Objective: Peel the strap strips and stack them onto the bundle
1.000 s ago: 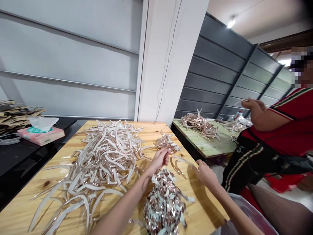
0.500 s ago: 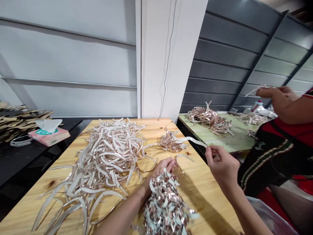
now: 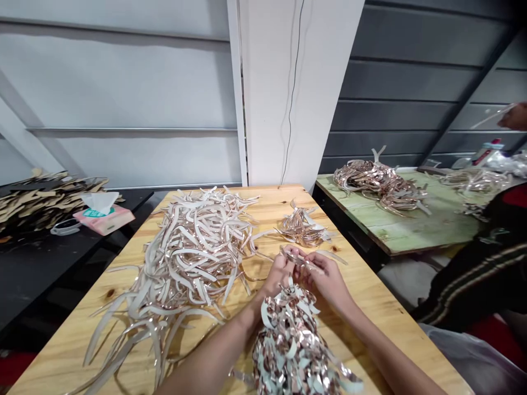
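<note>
Rose-gold strip [image 3: 303, 261], shiny with pale stretches, runs slantwise between the two hands, just above the near half of a wooden bench [image 3: 280, 195]. The left hand [image 3: 280, 272] is curled nearly closed, with the strip's far end at its fingertips. The right hand [image 3: 328, 276] has thumb and fingers pinched together on the nearer end; how much of the strip lies inside either grip is hidden. The hands are near each other, knuckles up, with both forearms reaching in from the near edge.

Just below the hands, between the forearms, sits a shaggy cluster [image 3: 294, 351] of short curled pieces, metallic on one face and pale mint on the other. A loose pale strip [image 3: 334, 256] lies just beyond the right hand, and past it rests a small bundle [image 3: 303, 227] of rose-gold strips. To the left of the hands spreads a large tangled heap [image 3: 197, 247] of similar strips, its longer ones fanning toward the near edge.

On a black bench [image 3: 24, 285] at the left stands a pink tissue box [image 3: 106, 221]. To the right, a greenish bench [image 3: 354, 207] carries another heap [image 3: 376, 184], and a co-worker's hand [image 3: 514, 116] holds a thin pale strip.
</note>
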`<state>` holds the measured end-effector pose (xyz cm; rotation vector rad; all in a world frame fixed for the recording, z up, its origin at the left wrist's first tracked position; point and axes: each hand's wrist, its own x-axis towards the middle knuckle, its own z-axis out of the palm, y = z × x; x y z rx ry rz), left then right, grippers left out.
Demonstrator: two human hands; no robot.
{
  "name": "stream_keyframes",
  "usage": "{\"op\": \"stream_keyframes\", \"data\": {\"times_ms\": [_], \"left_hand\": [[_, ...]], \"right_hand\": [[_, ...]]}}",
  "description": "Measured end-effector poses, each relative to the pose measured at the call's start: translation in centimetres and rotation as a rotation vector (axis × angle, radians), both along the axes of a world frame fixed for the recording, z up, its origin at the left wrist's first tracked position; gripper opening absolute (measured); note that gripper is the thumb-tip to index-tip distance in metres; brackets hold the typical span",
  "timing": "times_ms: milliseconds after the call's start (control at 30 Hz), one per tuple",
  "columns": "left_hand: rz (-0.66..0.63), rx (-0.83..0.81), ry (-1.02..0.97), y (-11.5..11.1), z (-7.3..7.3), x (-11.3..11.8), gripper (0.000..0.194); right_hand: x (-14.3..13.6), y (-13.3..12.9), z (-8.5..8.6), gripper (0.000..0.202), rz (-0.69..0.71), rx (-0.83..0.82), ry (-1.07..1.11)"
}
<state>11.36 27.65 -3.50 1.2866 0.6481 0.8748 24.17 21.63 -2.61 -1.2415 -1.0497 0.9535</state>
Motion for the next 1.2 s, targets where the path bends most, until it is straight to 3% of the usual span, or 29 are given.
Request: {"op": "stream_keyframes", "data": {"times_ms": [200, 300, 400, 567, 733, 933, 1200], "left_hand": [[0.099, 0.064, 0.246, -0.5, 0.3, -0.3, 0.060], [0.135, 0.211, 0.396, -0.9, 0.7, -0.7, 0.065], [0.169, 0.387, 0.382, -1.6, 1.5, -1.1, 0.053], [-0.035, 0.440, 0.260, -2.6, 2.7, -1.2, 0.040], [-0.004, 0.428, 0.224, -2.5, 2.6, -0.9, 0.049], [0.087, 0.445, 0.358, -2.0, 1.6, -0.9, 0.044], [0.125, 0.244, 0.071, -1.3, 0.1, 0.1, 0.048]], "right_hand": [[0.3, -0.7, 1.4, 0.021, 0.009, 0.089, -0.086], [0.7, -1.3, 1.8, 0.023, 0.040, 0.168, -0.102], [0.8, -1.6, 1.9, 0.024, 0.095, 0.188, -0.135], [0.4, -1.5, 1.7, 0.026, 0.169, 0.154, -0.134], [0.3, -1.1, 1.7, 0.019, 0.138, 0.149, 0.030], [0.1, -0.4, 1.2, 0.010, 0.089, 0.039, 0.407], [0.5, 0.2, 1.7, 0.009, 0.071, -0.050, 0.883]]}}
